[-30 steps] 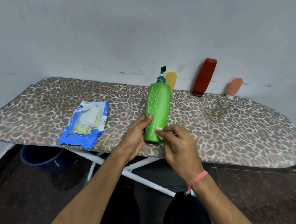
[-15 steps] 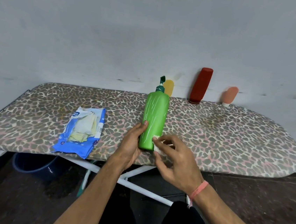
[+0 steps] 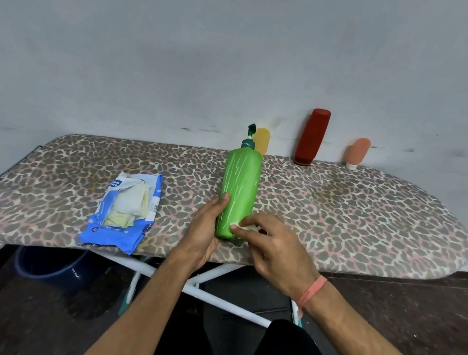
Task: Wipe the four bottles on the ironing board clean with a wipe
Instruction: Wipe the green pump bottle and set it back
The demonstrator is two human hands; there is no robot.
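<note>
A green pump bottle (image 3: 240, 186) stands upright near the front edge of the leopard-print ironing board (image 3: 352, 218). My left hand (image 3: 204, 229) grips its lower left side. My right hand (image 3: 271, 247) pinches a small white wipe (image 3: 243, 228) against the bottle's lower right side. Three more bottles lean on the wall at the back: a yellow one (image 3: 262, 140) partly hidden behind the pump, a dark red one (image 3: 312, 138) and a small peach one (image 3: 357, 153).
An opened blue wipe packet (image 3: 123, 212) lies on the board to the left of my hands. A dark blue bucket (image 3: 47, 264) sits on the floor under the board, beside the white crossed legs (image 3: 207, 284).
The view has tilted slightly, so the board sits lower in frame. My right hand with the wipe has shifted a little along the bottle's lower part. My left hand keeps its grip.
</note>
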